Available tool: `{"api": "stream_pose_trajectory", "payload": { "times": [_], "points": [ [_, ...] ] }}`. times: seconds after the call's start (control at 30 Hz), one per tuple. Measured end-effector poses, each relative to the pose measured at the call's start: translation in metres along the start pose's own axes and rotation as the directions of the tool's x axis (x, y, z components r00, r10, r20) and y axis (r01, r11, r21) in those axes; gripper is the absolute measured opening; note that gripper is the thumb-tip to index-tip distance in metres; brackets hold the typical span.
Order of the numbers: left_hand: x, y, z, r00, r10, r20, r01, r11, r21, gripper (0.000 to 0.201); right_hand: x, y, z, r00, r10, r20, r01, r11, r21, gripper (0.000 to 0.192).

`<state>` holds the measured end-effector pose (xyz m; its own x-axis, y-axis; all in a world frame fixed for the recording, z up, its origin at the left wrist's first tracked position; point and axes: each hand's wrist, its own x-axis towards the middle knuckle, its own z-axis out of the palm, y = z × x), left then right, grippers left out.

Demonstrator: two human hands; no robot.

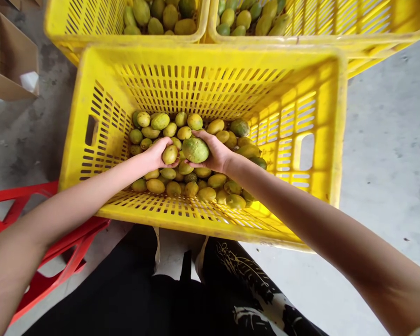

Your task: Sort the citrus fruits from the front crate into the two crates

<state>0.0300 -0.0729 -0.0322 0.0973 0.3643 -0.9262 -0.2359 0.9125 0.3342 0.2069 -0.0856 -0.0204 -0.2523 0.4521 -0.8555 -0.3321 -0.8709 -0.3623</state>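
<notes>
Both hands are inside a yellow slatted crate, over a layer of yellow-green lemons. My left hand is closed around a small yellowish lemon. Just to its right, my right hand grips a larger, greener lemon with a bumpy, speckled skin. The two held fruits are close together, and fingers partly wrap beneath them. Loose lemons of mixed yellow and green surround the hands, a dark green one among them at the back right.
Behind stand two more yellow crates, left and right, both with fruit inside. A red plastic stool or crate is at the lower left. An open cardboard box sits on the grey concrete floor at the upper left.
</notes>
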Motion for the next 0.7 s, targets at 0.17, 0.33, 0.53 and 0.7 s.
{"api": "stream_pose_trajectory", "payload": {
  "times": [0.17,0.33,0.53,0.7],
  "points": [
    [0.0013,-0.0026,0.0004,1.000,0.016,-0.015,-0.016,1.000,0.018,0.007,-0.0089,-0.0007,0.0031,0.999,-0.035,0.037,0.036,0.999,-0.026,0.017],
    [-0.0005,-0.0027,0.0022,1.000,0.017,-0.007,-0.017,1.000,0.022,0.008,-0.0092,-0.0022,0.0029,0.998,-0.054,0.038,0.056,0.997,-0.049,0.022],
    [0.0013,-0.0028,0.0022,1.000,0.005,-0.018,-0.005,1.000,0.015,0.009,-0.0047,-0.0036,0.0040,0.999,-0.026,-0.037,0.026,1.000,0.008,0.024],
    [0.0056,-0.0041,-0.0006,1.000,0.003,-0.017,-0.003,1.000,0.005,0.005,-0.0042,-0.0045,0.0049,0.998,-0.032,-0.062,0.036,0.997,0.070,0.022]
  ]
}}
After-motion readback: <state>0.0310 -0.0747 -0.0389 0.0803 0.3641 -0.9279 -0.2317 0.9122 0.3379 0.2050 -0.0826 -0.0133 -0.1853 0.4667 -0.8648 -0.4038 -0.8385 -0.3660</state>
